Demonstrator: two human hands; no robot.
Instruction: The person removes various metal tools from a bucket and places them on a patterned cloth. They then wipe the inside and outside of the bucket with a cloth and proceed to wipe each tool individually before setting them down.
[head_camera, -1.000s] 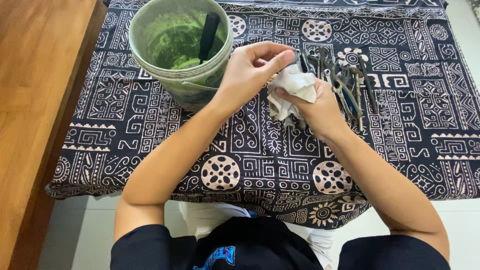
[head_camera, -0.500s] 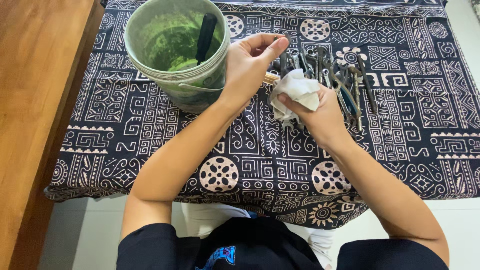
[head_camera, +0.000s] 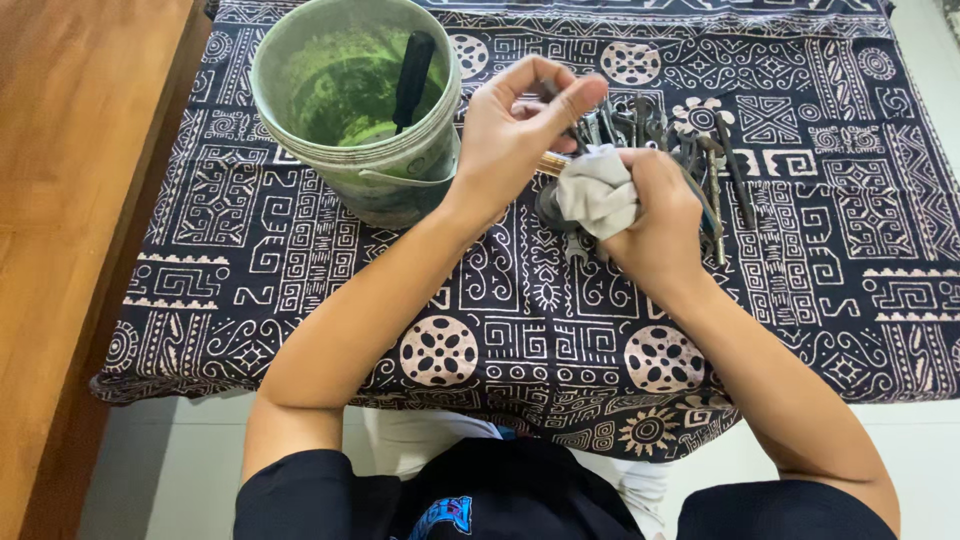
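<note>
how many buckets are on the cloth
1: a green-stained bucket at the patterned cloth's upper left, beside the left hand, with a dark-handled tool standing inside. None looks hidden.

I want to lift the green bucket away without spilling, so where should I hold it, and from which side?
Probably best to grip the green bucket by its thick rim or around its wall from the left, the wooden-floor side. It stands upright on the patterned cloth; its thin wire handle hangs down against the near wall, and a dark tool handle sticks up inside. The left hand and the tool pile crowd the right side.
</note>
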